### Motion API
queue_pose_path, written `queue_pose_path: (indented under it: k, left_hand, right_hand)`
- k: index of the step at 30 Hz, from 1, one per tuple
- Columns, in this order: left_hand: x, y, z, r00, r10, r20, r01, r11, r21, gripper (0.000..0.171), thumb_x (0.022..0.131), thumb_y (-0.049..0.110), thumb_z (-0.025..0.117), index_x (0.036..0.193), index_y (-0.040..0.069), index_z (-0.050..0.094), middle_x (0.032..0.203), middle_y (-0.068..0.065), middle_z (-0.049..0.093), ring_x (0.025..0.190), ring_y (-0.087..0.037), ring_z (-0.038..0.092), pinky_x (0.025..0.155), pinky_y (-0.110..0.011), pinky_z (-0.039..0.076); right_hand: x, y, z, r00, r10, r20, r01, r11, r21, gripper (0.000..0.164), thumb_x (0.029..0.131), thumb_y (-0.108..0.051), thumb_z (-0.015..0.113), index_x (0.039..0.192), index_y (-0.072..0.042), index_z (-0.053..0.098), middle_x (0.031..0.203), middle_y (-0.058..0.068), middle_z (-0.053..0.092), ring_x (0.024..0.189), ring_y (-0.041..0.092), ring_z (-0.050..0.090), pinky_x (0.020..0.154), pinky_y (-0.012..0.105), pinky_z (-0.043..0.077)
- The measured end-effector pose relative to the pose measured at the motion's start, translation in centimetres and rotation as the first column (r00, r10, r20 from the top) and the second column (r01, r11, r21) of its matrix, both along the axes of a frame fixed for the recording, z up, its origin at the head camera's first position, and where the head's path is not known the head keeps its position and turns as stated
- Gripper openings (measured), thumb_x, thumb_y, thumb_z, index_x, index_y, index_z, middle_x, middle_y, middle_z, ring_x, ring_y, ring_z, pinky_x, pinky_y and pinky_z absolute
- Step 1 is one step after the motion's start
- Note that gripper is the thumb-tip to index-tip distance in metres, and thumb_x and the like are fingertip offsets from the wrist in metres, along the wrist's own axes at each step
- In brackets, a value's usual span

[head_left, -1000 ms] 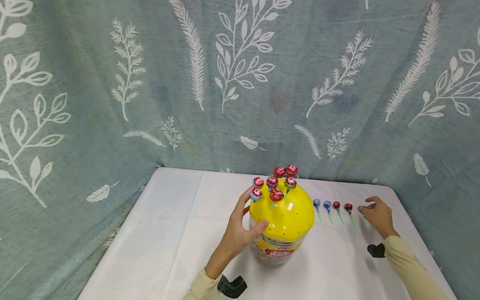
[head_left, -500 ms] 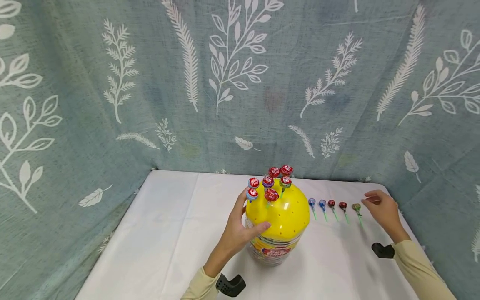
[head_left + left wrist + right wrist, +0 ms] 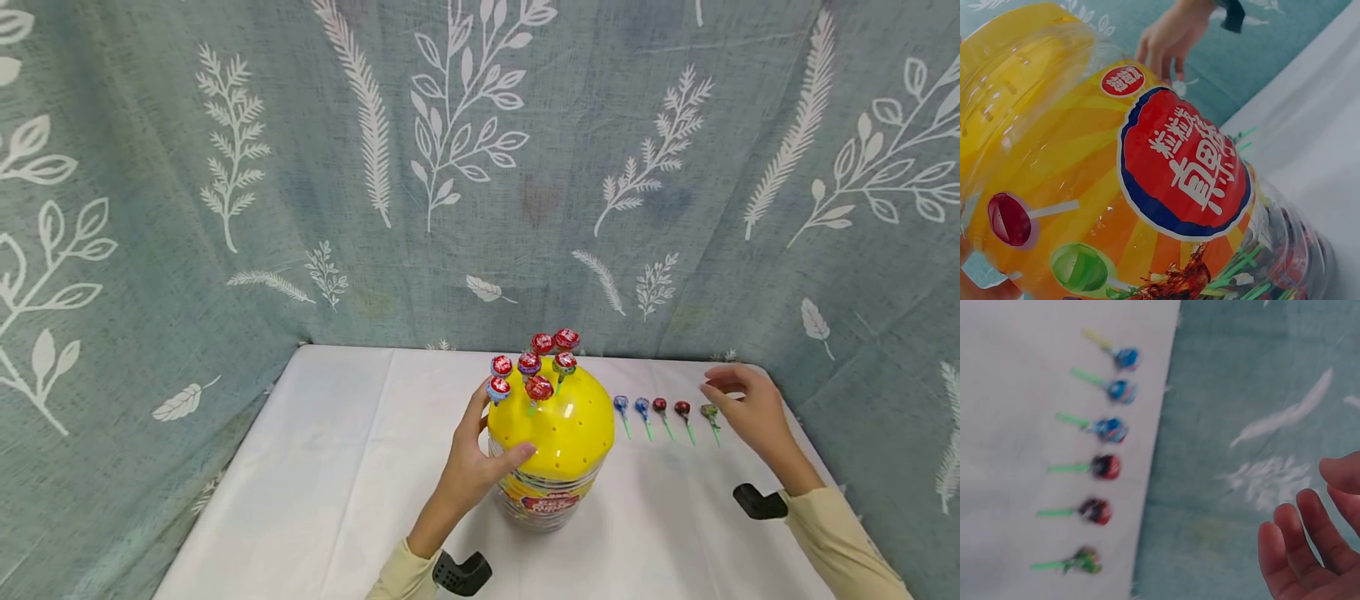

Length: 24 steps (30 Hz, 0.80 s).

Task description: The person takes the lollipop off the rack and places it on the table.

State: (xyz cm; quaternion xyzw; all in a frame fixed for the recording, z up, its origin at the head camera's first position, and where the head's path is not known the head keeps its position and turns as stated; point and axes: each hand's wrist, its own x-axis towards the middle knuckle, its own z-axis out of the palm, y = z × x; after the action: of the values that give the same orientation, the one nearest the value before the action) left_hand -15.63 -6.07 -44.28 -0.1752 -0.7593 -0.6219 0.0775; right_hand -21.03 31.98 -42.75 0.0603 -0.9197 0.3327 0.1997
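Has a clear jar point(image 3: 551, 502) with a yellow domed lid point(image 3: 566, 433) upright on the white-covered tabletop point(image 3: 300, 500), slightly right of centre in the head view. Holds it at the left side with the left grip point(image 3: 472, 458), spread wide and curved round the lid. Shows wrapped lollipops point(image 3: 539, 388), mostly red-topped, standing in the far part of the lid, and green sticks point(image 3: 1254, 284) inside the jar. To the right, has a row of loose lollipops point(image 3: 682, 408) on the tabletop: three blue, two dark red, one green in the right wrist view. Has the right grip point(image 3: 750, 408) raised near the green end, loosely curved, holding nothing. Beyond, shows a grey-green curtain point(image 3: 300, 167) printed with white leaves.
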Motion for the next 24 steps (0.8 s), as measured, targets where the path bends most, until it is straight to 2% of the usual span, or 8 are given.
queue_pose_path:
  k: [4, 9, 17, 20, 24]
  left_hand:
    - [0.0, 0.0, -0.1, 1.000, 0.001, -0.030, -0.001, 1.000, 0.003, 0.081, 0.080, 0.042, 0.069, 0.147, 0.035, 0.025, 0.148, 0.011, 0.033, 0.136, -0.020, 0.026, 0.103, -0.057, 0.029]
    - [-0.1, -0.1, -0.3, 0.998, -0.001, -0.056, 0.001, 1.000, -0.003, 0.079, 0.080, 0.040, 0.069, 0.147, 0.035, 0.026, 0.147, 0.011, 0.034, 0.136, -0.019, 0.028, 0.102, -0.058, 0.030]
    - [-0.2, -0.3, -0.3, 0.999, -0.004, -0.045, 0.003, 1.000, -0.007, 0.081, 0.081, 0.034, 0.070, 0.148, 0.031, 0.026, 0.147, 0.009, 0.035, 0.135, -0.018, 0.030, 0.103, -0.055, 0.030]
    - [0.0, -0.2, 0.2, 1.000, -0.009, -0.028, 0.009, 1.000, -0.001, 0.082, 0.081, 0.028, 0.071, 0.149, 0.026, 0.025, 0.148, 0.006, 0.035, 0.135, -0.021, 0.029, 0.104, -0.055, 0.029]
    - [1.1, -0.2, 2.0, 1.000, -0.018, -0.022, 0.018, 1.000, 0.011, 0.079, 0.081, 0.025, 0.070, 0.148, 0.018, 0.028, 0.148, -0.001, 0.036, 0.135, -0.026, 0.031, 0.103, -0.057, 0.029]
  right_hand:
    - [0.6, -1.5, 1.2, 0.998, 0.054, -0.020, -0.054, 0.998, -0.012, 0.017, 0.089, -0.014, 0.066, 0.101, -0.003, 0.064, 0.092, 0.012, 0.065, 0.081, -0.002, 0.053, 0.066, 0.012, 0.043]
    - [1.4, -3.2, 2.7, 0.994, 0.109, -0.032, -0.110, 0.993, -0.039, 0.016, 0.089, -0.015, 0.066, 0.101, -0.005, 0.064, 0.094, 0.011, 0.065, 0.082, -0.007, 0.052, 0.066, 0.011, 0.044]
    - [2.4, -6.2, 4.8, 0.978, 0.186, -0.091, -0.194, 0.976, -0.101, 0.015, 0.087, -0.009, 0.068, 0.100, -0.005, 0.064, 0.093, 0.007, 0.064, 0.082, -0.002, 0.056, 0.065, 0.012, 0.046]
    - [3.1, -7.6, 5.9, 0.971, 0.214, -0.110, -0.226, 0.968, -0.112, 0.015, 0.085, -0.002, 0.068, 0.099, -0.002, 0.064, 0.091, 0.009, 0.064, 0.080, 0.005, 0.058, 0.062, 0.013, 0.047]
    - [4.8, -9.7, 8.1, 0.961, 0.247, -0.123, -0.262, 0.958, -0.121, 0.015, 0.083, 0.005, 0.067, 0.097, 0.004, 0.063, 0.089, 0.014, 0.063, 0.079, 0.010, 0.058, 0.062, 0.014, 0.047]
